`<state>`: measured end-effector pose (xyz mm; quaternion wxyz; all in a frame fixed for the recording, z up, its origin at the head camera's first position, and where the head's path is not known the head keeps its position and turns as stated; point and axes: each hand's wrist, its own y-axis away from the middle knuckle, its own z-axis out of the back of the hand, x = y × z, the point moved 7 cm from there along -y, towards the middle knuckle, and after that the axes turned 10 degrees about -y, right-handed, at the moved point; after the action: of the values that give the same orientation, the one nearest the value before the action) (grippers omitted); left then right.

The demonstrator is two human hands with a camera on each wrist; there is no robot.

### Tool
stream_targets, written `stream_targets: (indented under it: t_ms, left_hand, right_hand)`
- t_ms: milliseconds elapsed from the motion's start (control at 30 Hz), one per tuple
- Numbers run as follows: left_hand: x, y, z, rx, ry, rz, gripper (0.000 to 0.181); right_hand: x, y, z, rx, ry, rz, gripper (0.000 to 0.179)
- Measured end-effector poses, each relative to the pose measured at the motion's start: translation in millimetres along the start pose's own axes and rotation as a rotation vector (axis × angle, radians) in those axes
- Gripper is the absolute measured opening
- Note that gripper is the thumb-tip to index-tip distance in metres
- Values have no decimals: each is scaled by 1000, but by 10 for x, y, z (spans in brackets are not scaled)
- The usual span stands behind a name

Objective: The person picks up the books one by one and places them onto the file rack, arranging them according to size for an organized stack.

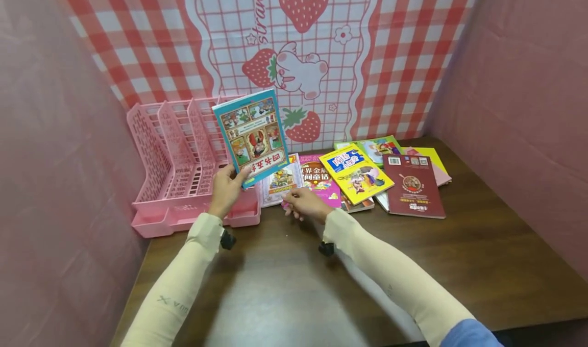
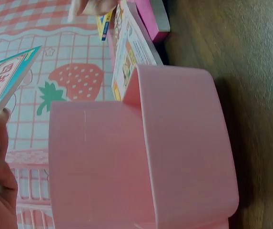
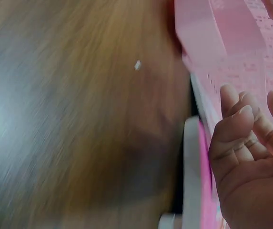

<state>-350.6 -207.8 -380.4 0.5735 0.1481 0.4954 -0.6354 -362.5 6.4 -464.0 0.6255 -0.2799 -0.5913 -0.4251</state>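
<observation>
Perhaps the turquoise-bordered rectangular paperback [image 1: 252,135], pinched low by the left hand [image 1: 226,188], could tip; the empty right hand [image 1: 307,203] gives no support.

On the table [image 1: 285,280], rack [image 1: 197,216] left, books [image 1: 356,173] (some atop others) right, cloth [image 1: 342,81] behind.

Rear: hanging cloth [image 1: 404,56], red-and-white gingham sides, scalloped white borders, pale central panel with red grid lines. Print on panel: strawberries [image 1: 305,5], white cartoon animal [image 1: 300,74], sideways lettering (cut off at top of head view). Left: creased pink sheet [image 1: 41,158]. Right: pink sheet [image 1: 514,102], likewise creased. Surface [image 1: 496,265]: dark brown, wood-grained. Light: pale glare [image 1: 275,301] on front middle.
</observation>
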Motion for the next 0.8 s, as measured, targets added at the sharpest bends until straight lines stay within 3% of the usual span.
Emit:
stream_targets:
  t_ms: [233, 367, 633, 800]
  left_hand:
    - [116, -19, 85, -65, 64, 54, 28]
    - [159, -29, 143, -95, 71, 54, 27]
    - [265, -29, 248, -135, -21, 87, 29]
    - [305, -38, 293, -129, -28, 91, 31]
  right_hand:
    - [198, -189, -336, -43, 38, 29, 50]
    - [291, -272, -466, -60, 45, 35, 55]
    - [296, -344, -593, -88, 11, 29, 50]
    - [275, -370, -622, -87, -63, 2, 49]
